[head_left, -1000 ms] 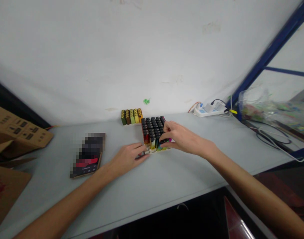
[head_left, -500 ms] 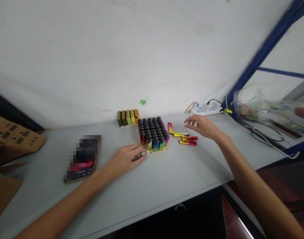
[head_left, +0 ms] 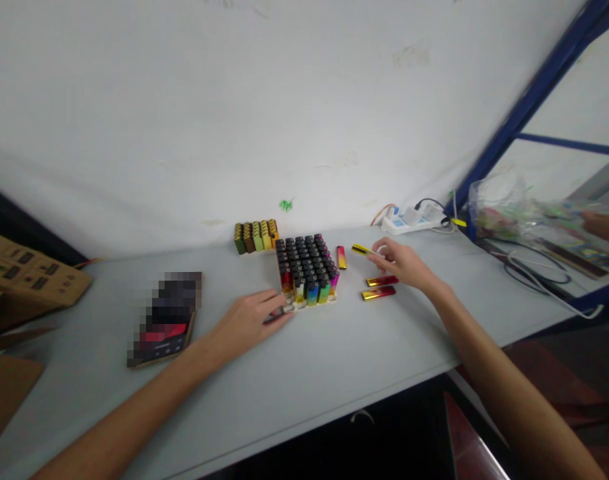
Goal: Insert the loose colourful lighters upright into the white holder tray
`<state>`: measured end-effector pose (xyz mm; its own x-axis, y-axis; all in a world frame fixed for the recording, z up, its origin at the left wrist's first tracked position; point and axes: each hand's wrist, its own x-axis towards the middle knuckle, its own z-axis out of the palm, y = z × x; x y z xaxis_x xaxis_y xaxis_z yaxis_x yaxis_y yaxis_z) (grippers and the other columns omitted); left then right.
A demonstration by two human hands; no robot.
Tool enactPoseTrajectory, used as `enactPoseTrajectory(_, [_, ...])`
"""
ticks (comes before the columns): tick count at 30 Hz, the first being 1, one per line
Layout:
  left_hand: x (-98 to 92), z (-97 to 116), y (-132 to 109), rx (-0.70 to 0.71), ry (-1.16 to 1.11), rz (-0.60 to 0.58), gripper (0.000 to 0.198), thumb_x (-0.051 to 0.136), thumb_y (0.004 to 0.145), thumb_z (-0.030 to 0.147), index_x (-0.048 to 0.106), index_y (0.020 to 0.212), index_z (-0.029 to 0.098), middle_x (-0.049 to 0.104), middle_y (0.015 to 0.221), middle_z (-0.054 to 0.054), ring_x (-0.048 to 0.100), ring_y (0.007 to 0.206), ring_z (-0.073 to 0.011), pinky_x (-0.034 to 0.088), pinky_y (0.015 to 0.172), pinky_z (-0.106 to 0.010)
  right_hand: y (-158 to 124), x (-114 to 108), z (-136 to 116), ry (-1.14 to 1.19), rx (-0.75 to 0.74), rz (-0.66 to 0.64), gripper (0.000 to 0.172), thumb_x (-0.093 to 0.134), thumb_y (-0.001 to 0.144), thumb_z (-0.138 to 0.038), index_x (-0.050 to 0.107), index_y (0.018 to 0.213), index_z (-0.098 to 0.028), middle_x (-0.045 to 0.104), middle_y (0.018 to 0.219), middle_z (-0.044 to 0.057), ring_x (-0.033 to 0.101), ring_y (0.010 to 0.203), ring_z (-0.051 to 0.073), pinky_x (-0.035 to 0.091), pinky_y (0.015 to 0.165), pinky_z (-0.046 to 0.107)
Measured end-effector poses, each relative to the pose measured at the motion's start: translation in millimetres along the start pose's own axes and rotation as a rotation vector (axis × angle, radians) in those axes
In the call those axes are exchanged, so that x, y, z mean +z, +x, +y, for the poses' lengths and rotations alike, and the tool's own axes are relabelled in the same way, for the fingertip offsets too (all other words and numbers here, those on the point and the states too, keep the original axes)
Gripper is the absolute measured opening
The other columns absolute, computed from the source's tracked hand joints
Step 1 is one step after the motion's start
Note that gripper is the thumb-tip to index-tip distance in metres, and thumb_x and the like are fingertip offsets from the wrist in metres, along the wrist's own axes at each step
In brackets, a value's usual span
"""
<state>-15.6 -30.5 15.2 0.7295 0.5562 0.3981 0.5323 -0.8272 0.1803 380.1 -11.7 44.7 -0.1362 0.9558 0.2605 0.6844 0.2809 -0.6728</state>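
Observation:
Several black-topped lighters stand upright in rows in a pale tray on the grey table. At the tray's front left corner, my left hand is closed on a dark and silvery object, partly hidden by the fingers. My right hand, right of the tray, pinches a yellow metallic lighter casing, its end pointing left. Two red-and-gold casings lie just below that hand. A pink-and-yellow casing lies between the tray and my right hand.
A second block of gold-topped lighters stands by the wall. A phone lies at left near cardboard boxes. A power strip with cables sits at back right. Another person's hand is above plastic bags at far right.
My right hand has closed on the yellow casing and shifted it up from its spot. The red-and-gold casings have moved slightly. My left hand has stayed in place.

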Motion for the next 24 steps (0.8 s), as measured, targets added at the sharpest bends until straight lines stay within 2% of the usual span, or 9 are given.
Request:
enactPoseTrajectory(4, [0.8, 0, 0, 0.014, 0.006, 0.014, 0.027, 0.053, 0.108, 0.035, 0.062, 0.088, 0.019, 0.064, 0.080, 0.000, 0.063, 0.068, -0.0150, 0.048, 0.067, -0.026, -10, 5, -24, 0.343, 0.001, 0.172, 0.038, 0.075, 0.088, -0.057, 0.070, 0.094, -0.019, 0.057, 0.068, -0.003, 0.048, 0.060, 0.013, 0.039, 0.058, 0.027])
enactPoseTrajectory(7, [0.4, 1, 0, 0.008, -0.007, 0.012, 0.025, 0.054, 0.107, 0.034, 0.063, 0.089, 0.019, 0.064, 0.080, 0.000, 0.063, 0.069, -0.0151, 0.048, 0.068, -0.026, -18, 16, -49, 0.621, 0.023, 0.190, 0.035, 0.076, 0.090, -0.054, 0.067, 0.086, -0.021, 0.056, 0.075, -0.002, 0.052, 0.067, 0.013, 0.044, 0.062, 0.027])
enactPoseTrajectory(10, [0.3, 0, 0, 0.007, -0.015, 0.011, 0.023, 0.056, 0.106, 0.032, 0.064, 0.089, 0.019, 0.065, 0.081, -0.001, 0.064, 0.070, -0.0151, 0.048, 0.068, -0.026, -28, 30, -78, 0.818, 0.019, 0.017, 0.032, 0.068, 0.097, -0.054, 0.065, 0.096, -0.022, 0.065, 0.093, 0.002, 0.061, 0.080, 0.015, 0.052, 0.073, 0.028])
enactPoseTrajectory(12, [0.5, 0, -1, 0.011, -0.015, 0.017, 0.022, 0.056, 0.106, 0.032, 0.064, 0.090, 0.019, 0.065, 0.080, 0.000, 0.064, 0.070, -0.0150, 0.049, 0.068, -0.025, -33, 41, -97, 0.882, -0.007, -0.133, 0.032, 0.060, 0.102, -0.054, 0.060, 0.099, -0.022, 0.066, 0.092, 0.002, 0.063, 0.080, 0.015, 0.054, 0.075, 0.030])
enactPoseTrajectory(13, [0.8, -1, -1, 0.014, -0.013, 0.020, 0.022, 0.056, 0.106, 0.033, 0.064, 0.091, 0.019, 0.065, 0.080, 0.000, 0.064, 0.070, -0.0150, 0.049, 0.068, -0.025, -36, 46, -106, 0.903, -0.018, -0.187, 0.032, 0.059, 0.103, -0.054, 0.057, 0.099, -0.023, 0.064, 0.084, 0.000, 0.062, 0.074, 0.014, 0.054, 0.071, 0.029])
enactPoseTrajectory(15, [1.3, -1, -1, 0.019, -0.007, 0.029, 0.023, 0.055, 0.107, 0.034, 0.065, 0.092, 0.019, 0.065, 0.080, -0.001, 0.065, 0.069, -0.0152, 0.049, 0.067, -0.025, -38, 59, -120, 0.935, -0.008, -0.245, 0.033, 0.061, 0.101, -0.056, 0.051, 0.098, -0.025, 0.053, 0.071, -0.006, 0.051, 0.060, 0.012, 0.048, 0.057, 0.025])
enactPoseTrajectory(17, [2.0, -2, -1, 0.026, -0.004, 0.038, 0.023, 0.055, 0.107, 0.034, 0.065, 0.093, 0.019, 0.065, 0.080, -0.001, 0.065, 0.069, -0.0155, 0.049, 0.066, -0.025, -38, 70, -127, 0.946, 0.042, -0.246, 0.038, 0.066, 0.097, -0.059, 0.048, 0.097, -0.025, 0.041, 0.068, -0.009, 0.038, 0.054, 0.009, 0.037, 0.047, 0.020])
enactPoseTrajectory(21, [3.6, -2, -2, 0.034, -0.009, 0.047, 0.022, 0.055, 0.107, 0.034, 0.065, 0.094, 0.019, 0.065, 0.080, 0.000, 0.065, 0.068, -0.0155, 0.049, 0.066, -0.026, -35, 87, -131, 0.934, 0.168, -0.217, 0.052, 0.053, 0.097, -0.072, 0.050, 0.083, -0.022, 0.034, 0.065, -0.008, 0.026, 0.052, 0.007, 0.021, 0.044, 0.020])
enactPoseTrajectory(24, [3.7, -2, -2, 0.023, -0.012, 0.045, 0.021, 0.056, 0.107, 0.033, 0.065, 0.093, 0.019, 0.065, 0.080, 0.000, 0.064, 0.068, -0.0151, 0.049, 0.066, -0.025, -33, 94, -133, 0.926, 0.247, -0.146, 0.061, 0.043, 0.097, -0.074, 0.040, 0.064, -0.022, 0.028, 0.055, -0.009, 0.020, 0.047, 0.007, 0.015, 0.044, 0.023])
